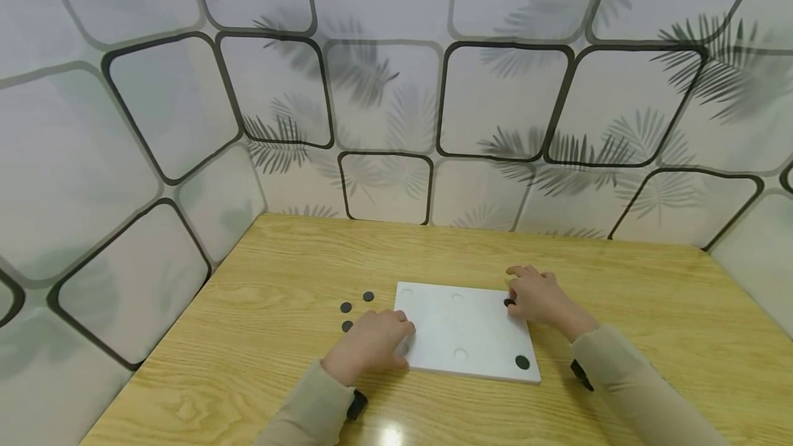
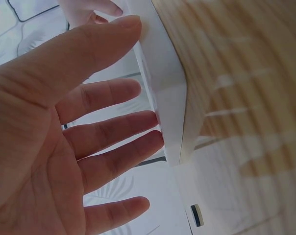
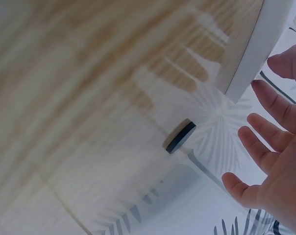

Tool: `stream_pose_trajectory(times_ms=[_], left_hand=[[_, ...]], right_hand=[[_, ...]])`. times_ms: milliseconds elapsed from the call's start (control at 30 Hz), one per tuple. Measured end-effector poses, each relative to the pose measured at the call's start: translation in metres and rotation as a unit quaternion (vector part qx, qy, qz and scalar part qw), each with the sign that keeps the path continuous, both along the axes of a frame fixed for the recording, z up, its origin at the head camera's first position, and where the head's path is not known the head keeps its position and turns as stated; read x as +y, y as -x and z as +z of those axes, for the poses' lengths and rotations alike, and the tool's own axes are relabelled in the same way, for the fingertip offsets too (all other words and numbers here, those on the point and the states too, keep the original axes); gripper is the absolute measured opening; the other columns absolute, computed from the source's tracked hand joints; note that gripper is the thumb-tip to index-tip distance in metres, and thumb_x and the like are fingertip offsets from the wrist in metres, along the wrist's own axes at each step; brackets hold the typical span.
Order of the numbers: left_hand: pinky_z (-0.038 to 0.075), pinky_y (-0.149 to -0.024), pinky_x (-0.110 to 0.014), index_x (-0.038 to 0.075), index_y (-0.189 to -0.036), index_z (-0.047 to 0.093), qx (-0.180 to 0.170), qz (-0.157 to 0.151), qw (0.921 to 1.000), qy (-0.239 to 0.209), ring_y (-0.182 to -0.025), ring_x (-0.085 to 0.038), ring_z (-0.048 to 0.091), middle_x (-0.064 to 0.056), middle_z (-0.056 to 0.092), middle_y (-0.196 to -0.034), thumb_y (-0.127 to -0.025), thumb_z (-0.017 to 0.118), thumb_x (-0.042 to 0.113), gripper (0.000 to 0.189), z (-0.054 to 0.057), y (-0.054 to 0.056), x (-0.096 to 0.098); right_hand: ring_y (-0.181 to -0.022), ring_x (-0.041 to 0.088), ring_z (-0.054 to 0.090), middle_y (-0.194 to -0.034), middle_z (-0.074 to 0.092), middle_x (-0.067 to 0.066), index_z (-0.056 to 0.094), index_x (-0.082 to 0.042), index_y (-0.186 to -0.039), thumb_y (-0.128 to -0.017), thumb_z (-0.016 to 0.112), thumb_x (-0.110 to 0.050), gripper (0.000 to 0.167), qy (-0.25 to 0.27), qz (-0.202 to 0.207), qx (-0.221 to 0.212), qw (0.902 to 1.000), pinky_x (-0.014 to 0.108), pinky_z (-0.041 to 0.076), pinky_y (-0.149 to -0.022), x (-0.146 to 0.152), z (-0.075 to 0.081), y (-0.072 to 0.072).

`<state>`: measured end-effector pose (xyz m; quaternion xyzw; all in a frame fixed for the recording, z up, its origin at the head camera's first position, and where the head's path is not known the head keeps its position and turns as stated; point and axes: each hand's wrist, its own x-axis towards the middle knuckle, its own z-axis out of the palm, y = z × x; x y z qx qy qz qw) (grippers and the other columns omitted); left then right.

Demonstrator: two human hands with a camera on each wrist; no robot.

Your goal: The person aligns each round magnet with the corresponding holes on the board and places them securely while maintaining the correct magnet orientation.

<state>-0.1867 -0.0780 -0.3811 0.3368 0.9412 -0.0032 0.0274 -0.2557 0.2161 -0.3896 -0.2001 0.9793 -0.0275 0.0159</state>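
Note:
A white board [image 1: 464,325] with shallow round recesses lies on the wooden table. My left hand [image 1: 372,343] is at its left side; in the left wrist view the extended, spread fingers [image 2: 121,120] meet the board's edge, holding nothing. My right hand [image 1: 537,296] is at the far right corner. A black disc [image 1: 509,302] there is partly covered by its fingers. In the right wrist view, the thumb and index finger [image 3: 268,98] stand apart by the board's edge. Another black disc [image 1: 522,362] sits in the near right corner of the board.
Left of the board, several loose black discs [image 1: 345,307] lie on the table [image 1: 297,274], one partly behind my left hand. The right wrist view shows a black disc [image 3: 180,137] on the table past the board's corner. Patterned fabric walls [image 1: 384,102] enclose the table's back and sides.

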Motion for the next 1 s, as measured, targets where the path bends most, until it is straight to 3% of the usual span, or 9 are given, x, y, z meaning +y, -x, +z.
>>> stream_pose_trajectory(times_ms=[400,633,1000], left_hand=[[0.043,-0.059,-0.026,0.017,-0.095,0.064,-0.011,0.007,0.9999,0.0,-0.073,-0.008,0.052,0.007,0.055,-0.085,-0.067,0.075,0.039,0.037,0.001,-0.002,0.001],[0.043,-0.058,-0.024,0.017,-0.093,0.064,0.0,0.002,1.0,-0.004,-0.071,-0.008,0.052,0.006,0.056,-0.084,-0.066,0.075,0.039,0.036,0.0,-0.001,0.0],[0.04,-0.054,-0.022,0.017,-0.089,0.064,0.008,-0.004,0.9999,-0.013,-0.066,-0.006,0.049,0.007,0.053,-0.079,-0.066,0.076,0.037,0.033,0.001,-0.002,0.0]], right_hand=[[-0.108,0.036,0.04,-0.121,0.046,0.018,0.056,-0.017,-0.065,-0.07,0.064,-0.016,0.01,-0.003,0.004,0.007,1.0,0.062,0.03,-0.079,0.005,0.001,-0.003],[-0.11,0.038,0.039,-0.122,0.046,0.019,0.054,-0.017,-0.063,-0.069,0.065,-0.015,0.012,0.009,-0.006,0.012,0.9999,0.063,0.028,-0.08,0.015,0.001,-0.003],[-0.107,0.039,0.04,-0.12,0.046,0.021,0.055,-0.016,-0.065,-0.072,0.066,-0.026,0.017,0.012,-0.016,0.009,0.9998,0.062,0.029,-0.077,0.028,0.001,-0.004]])
